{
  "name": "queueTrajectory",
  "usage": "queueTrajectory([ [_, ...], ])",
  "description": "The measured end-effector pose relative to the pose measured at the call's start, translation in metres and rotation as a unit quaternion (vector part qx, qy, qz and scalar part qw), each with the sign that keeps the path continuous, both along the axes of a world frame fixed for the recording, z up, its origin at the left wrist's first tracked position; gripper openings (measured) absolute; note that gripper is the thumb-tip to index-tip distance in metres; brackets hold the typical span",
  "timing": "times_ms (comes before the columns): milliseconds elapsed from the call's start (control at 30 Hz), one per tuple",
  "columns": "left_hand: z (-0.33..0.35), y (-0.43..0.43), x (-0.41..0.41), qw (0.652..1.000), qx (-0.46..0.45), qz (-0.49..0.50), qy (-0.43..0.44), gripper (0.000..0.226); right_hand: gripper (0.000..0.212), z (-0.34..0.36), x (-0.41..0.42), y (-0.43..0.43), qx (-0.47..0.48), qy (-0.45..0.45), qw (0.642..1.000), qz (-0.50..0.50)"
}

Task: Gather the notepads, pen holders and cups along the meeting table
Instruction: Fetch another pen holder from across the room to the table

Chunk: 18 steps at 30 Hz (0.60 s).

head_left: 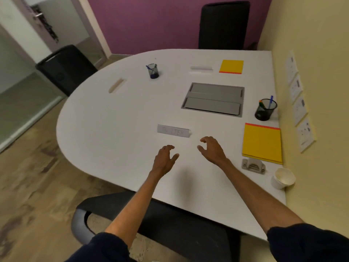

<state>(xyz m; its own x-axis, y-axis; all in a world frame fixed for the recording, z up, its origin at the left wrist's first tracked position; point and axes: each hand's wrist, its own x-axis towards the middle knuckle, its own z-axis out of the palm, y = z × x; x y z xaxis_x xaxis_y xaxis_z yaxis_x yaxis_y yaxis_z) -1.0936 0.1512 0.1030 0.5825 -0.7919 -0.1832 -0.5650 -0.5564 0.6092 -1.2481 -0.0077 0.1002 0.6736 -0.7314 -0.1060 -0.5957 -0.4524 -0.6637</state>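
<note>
Notepads: we record one yellow notepad (262, 143) at the table's (113, 138) right edge and a second notepad (231, 66) near the far edge. Left hand (165, 159) and right hand (211, 150) hover inside the near edge, fingers loosely curled, holding nothing. Black pen holder (265, 110) stands at the right edge, stacked cups (282, 178) at the near right corner, blue pen holder (153, 71) toward the far left edge.

Near notepad (262, 143): yellow, orange strip, flat at the counter (113, 129) right edge.
Far notepad (231, 66): same colours, flat.
Black mesh pen holder (265, 110): upright, between them.
Blue pen holder (153, 71): upright, far centre.
Cups (282, 178): white nested stack, near-right corner.
</note>
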Motion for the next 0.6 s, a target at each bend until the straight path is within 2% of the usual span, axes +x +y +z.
queueTrajectory([
  [600,0.042,0.166,0.136,0.992,-0.014,0.121,-0.032,0.046,0.037,0.051,0.184,0.143,-0.013,-0.038,0.990,0.135],
])
